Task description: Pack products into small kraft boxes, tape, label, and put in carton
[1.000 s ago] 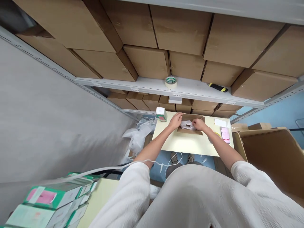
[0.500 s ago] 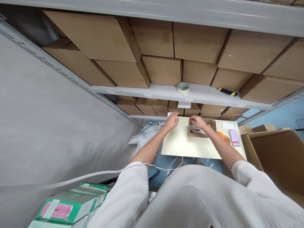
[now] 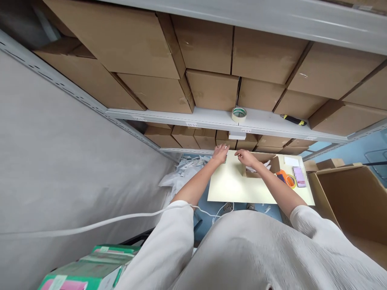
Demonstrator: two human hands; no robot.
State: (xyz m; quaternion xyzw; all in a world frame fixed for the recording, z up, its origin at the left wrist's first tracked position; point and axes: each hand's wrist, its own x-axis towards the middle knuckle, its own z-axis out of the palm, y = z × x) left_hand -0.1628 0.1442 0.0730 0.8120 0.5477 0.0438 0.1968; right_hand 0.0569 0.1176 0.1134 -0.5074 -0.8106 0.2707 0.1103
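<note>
My left hand (image 3: 221,153) is at the far left corner of the cream tabletop (image 3: 228,189), its fingers bent downward. A small dark greenish edge shows beside its palm; what it belongs to is hidden. My right hand (image 3: 244,156) hovers just left of an open cardboard box (image 3: 274,164), fingers curled together, and I cannot make out anything between them. White crumpled pieces (image 3: 267,165) show inside the box, partly covered by my right forearm.
On the table's right lie an orange tape dispenser (image 3: 282,177), a phone (image 3: 299,176) and a white paper (image 3: 291,161). Above, the shelf holds a tape roll (image 3: 239,114), a utility knife (image 3: 294,120) and cartons (image 3: 211,90). A large open carton (image 3: 347,201) stands right; a white cable (image 3: 121,219) crosses left.
My right hand has moved left, off the box, toward my left hand. The left hand's fingers have bent down at the table's far corner. The view has shifted slightly.
</note>
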